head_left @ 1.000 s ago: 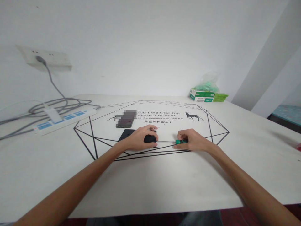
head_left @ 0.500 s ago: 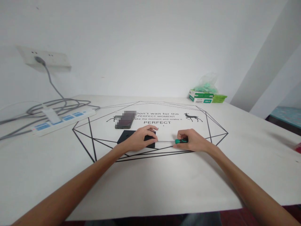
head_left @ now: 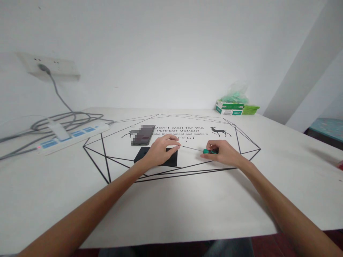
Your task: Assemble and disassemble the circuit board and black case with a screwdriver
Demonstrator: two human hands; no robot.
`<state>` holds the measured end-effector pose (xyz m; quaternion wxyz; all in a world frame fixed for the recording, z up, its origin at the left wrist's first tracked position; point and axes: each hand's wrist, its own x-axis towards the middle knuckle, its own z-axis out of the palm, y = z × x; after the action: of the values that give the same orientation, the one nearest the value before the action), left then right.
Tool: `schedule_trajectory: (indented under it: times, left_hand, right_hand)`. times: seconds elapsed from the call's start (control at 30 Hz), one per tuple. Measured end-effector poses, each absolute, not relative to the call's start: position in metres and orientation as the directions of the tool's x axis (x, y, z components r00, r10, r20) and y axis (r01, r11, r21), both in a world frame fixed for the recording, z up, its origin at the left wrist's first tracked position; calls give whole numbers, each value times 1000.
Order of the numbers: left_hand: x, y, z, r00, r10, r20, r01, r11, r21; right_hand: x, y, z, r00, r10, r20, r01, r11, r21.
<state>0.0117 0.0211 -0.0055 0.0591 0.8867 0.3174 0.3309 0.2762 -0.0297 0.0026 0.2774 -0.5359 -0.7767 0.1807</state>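
Note:
My right hand (head_left: 221,151) is closed around the green and black handle of a screwdriver (head_left: 193,148). Its thin shaft points left, and the tip ends just short of my left fingertips. My left hand (head_left: 162,150) hovers over a flat black box (head_left: 171,161), covering its middle. Left thumb and index finger come together in a pinch near the screwdriver tip, while the other fingers curve loosely. Anything between them is too small to make out. A tiny dark speck (head_left: 187,141) lies on the table beyond the shaft.
A dark phone (head_left: 144,135), partly pixelated, lies behind the black box. To the left are a white power strip (head_left: 77,135) and coiled grey cables (head_left: 66,119). Green and white boxes (head_left: 229,107) with a plastic bag (head_left: 235,94) stand at the back right.
The screwdriver tip has come away from the box's right edge and risen, its handle shifting slightly right and away from me. My left hand has lifted a little, its thumb and index finger together.

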Motion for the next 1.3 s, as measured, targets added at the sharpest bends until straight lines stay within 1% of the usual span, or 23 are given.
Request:
schedule_trajectory:
  times: [0.03,0.1,0.17,0.3,0.4,0.47,0.57,0.67,0.77,0.83,0.9,0.97,1.03,1.07,1.1,1.13,1.17,1.2,1.23,1.3]
  left_hand:
    - [15,22,-5,561,607,564,562,-779,279]
    - [19,23,-5,550,645,530,640,-734,229]
    - [18,22,-8,549,692,469,681,-696,229]
    - [1,21,-10,582,744,329,695,-665,275]
    - [-14,22,-4,638,743,203,676,-666,315]
    - [-22,23,2,676,723,144,669,-684,293]
    - [-28,25,8,694,714,93,679,-693,242]
    - [-28,26,9,693,715,94,682,-693,233]
    - [-26,25,9,682,720,129,686,-690,231]
    - [-24,25,10,635,752,177,711,-658,247]
    - [-22,24,13,545,798,256,734,-602,313]
    - [-21,25,19,421,840,342,708,-540,455]
    - [-20,25,26,258,889,378,575,-456,679]
    - [-19,25,29,177,918,354,444,-395,804]
    - [-18,24,32,117,948,295,270,-316,910]
    - [-17,23,34,91,973,212,74,-219,973]
    - [-15,21,36,109,987,121,-110,-109,988]
    - [-13,18,37,151,988,43,-257,-3,967]
    - [-10,15,37,192,981,-24,-346,91,934]
    - [-5,10,34,247,963,-110,-428,210,879]
  right_hand:
    - [278,-29,2,-254,938,238,752,346,-561]
    - [280,-28,1,-227,946,233,792,319,-522]
    - [282,-27,0,-207,955,212,832,286,-475]
    - [283,-25,-2,-163,971,174,923,213,-321]
    - [285,-24,-2,-137,975,178,958,176,-229]
    - [287,-24,-2,-111,976,186,973,145,-181]
    - [289,-23,-2,-71,978,194,987,97,-132]
    - [289,-22,-4,-60,987,151,990,78,-118]
    - [286,-23,-5,-55,994,91,989,66,-130]
    - [283,-25,-4,-23,996,91,992,34,-123]
    - [282,-27,-1,15,993,116,994,-2,-111]
    - [281,-28,2,49,987,155,994,-33,-107]
    - [282,-28,4,75,978,196,993,-55,-107]
    - [282,-29,5,85,972,219,992,-62,-108]
    - [282,-29,6,90,966,241,992,-65,-111]
    - [282,-29,6,91,960,263,991,-62,-116]
    - [282,-29,7,91,954,286,991,-58,-122]
    - [281,-30,7,93,947,309,990,-56,-127]
    - [279,-31,8,96,939,331,990,-55,-132]
    - [275,-33,9,97,921,378,989,-46,-142]
